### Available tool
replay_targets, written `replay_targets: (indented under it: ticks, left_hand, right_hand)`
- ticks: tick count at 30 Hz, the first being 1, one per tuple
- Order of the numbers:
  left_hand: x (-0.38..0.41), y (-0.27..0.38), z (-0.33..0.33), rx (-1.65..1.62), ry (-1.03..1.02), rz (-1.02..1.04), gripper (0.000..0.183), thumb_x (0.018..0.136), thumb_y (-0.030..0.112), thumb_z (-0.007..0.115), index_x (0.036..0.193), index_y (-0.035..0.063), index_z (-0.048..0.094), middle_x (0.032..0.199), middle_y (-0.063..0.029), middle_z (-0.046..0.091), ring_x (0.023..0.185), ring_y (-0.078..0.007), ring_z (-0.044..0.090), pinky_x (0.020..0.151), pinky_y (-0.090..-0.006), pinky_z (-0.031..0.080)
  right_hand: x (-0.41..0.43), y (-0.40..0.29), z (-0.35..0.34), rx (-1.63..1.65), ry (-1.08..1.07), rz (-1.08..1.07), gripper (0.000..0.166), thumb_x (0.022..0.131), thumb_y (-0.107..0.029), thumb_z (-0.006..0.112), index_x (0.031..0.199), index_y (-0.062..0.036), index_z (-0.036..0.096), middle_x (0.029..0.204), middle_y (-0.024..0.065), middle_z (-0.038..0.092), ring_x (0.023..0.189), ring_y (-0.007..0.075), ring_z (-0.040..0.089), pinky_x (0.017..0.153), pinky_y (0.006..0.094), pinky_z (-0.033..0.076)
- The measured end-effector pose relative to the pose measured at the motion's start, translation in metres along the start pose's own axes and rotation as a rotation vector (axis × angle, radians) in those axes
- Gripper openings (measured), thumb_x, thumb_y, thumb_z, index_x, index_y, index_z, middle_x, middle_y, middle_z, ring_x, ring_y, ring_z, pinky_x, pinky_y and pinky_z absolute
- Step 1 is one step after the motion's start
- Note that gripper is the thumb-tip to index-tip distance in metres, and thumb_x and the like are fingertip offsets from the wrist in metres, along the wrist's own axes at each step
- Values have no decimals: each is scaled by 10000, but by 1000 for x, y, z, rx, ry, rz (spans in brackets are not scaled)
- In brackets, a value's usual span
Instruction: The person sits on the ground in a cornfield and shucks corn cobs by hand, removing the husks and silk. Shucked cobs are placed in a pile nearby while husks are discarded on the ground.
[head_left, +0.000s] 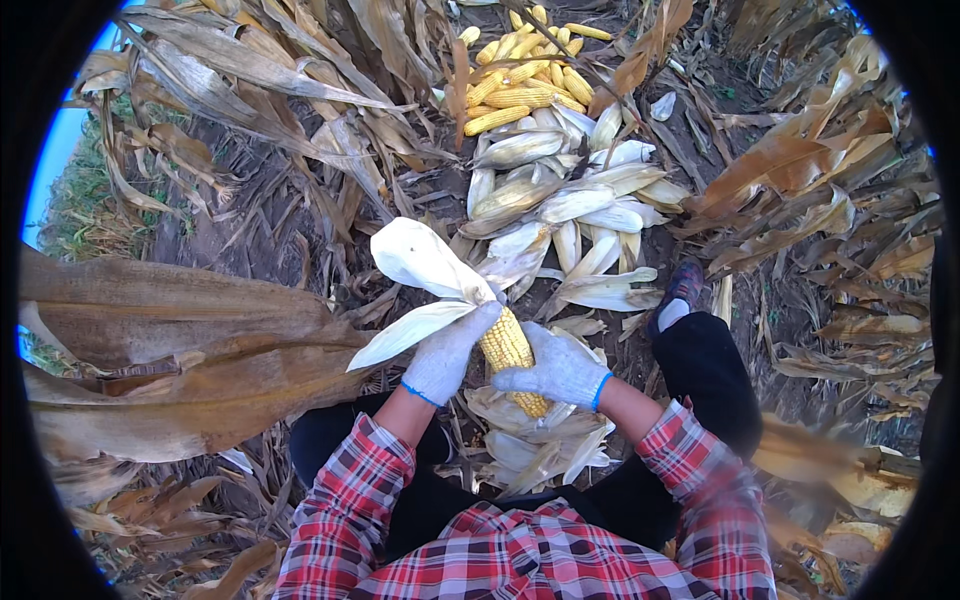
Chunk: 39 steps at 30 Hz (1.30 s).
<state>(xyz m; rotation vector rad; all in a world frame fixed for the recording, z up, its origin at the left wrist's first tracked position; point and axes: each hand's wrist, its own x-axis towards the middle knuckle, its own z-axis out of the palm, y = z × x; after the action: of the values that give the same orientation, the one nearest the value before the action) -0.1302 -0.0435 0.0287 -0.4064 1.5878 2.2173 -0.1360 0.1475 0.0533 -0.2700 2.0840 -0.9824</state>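
Observation:
Both of my hands wear light grey knit gloves with blue cuffs. Between them is a yellow ear of corn (506, 341), tilted, its kernels bare along most of its length. My left hand (455, 349) grips its upper end, where the pale husk (421, 259) is peeled back and spreads up and to the left. Lower down the ear, my right hand (559, 367) wraps around it, thumb across the kernels. Loose pale husks (525, 450) lie on the ground between my legs, below the ear.
Ahead lies a heap of unhusked corn ears (562, 199), with a pile of husked yellow ears (529, 79) beyond it. Dry corn leaves (187, 367) crowd in from the left, and more dry stalks (810, 165) stand at right. My shoe (681, 289) rests beside the heap.

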Motion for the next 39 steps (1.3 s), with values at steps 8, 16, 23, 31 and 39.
replay_targets:
  ticks: [8,16,23,31,39]
  left_hand:
    - [5,31,1,-333,-177,53,335,996,234,566,1221,-14,575,1014,-109,667,914,-184,651,840,-318,530]
    - [-1,58,9,-241,-122,81,459,1013,472,482,1018,19,556,626,20,412,551,-115,434,616,-316,484]
    - [8,52,5,-340,151,106,418,1004,437,529,985,22,576,648,32,439,574,-89,434,560,-288,424]
    - [-25,52,-11,-581,12,22,395,1007,435,512,997,45,573,602,64,341,526,-94,364,513,-276,354]
    - [-28,8,-12,-410,229,263,135,985,156,561,989,35,621,767,-31,608,564,-136,565,488,-290,462]
  right_hand:
    - [0,10,22,409,-115,-192,713,810,-440,745,1280,36,500,1131,163,647,1035,241,618,930,351,474]
    - [-8,-10,10,622,-377,-145,614,847,-319,730,1304,13,489,1179,76,611,1045,155,573,936,310,464]
    - [5,-10,20,32,-12,-142,783,759,-468,776,1268,44,470,1151,212,614,1061,312,605,912,350,475]
    - [-20,-3,54,864,-317,-144,711,788,-314,762,1343,22,470,1112,125,660,939,211,673,805,318,553]
    - [-43,-19,153,846,180,-131,544,849,-262,740,1259,9,506,1041,70,641,876,138,611,767,288,517]
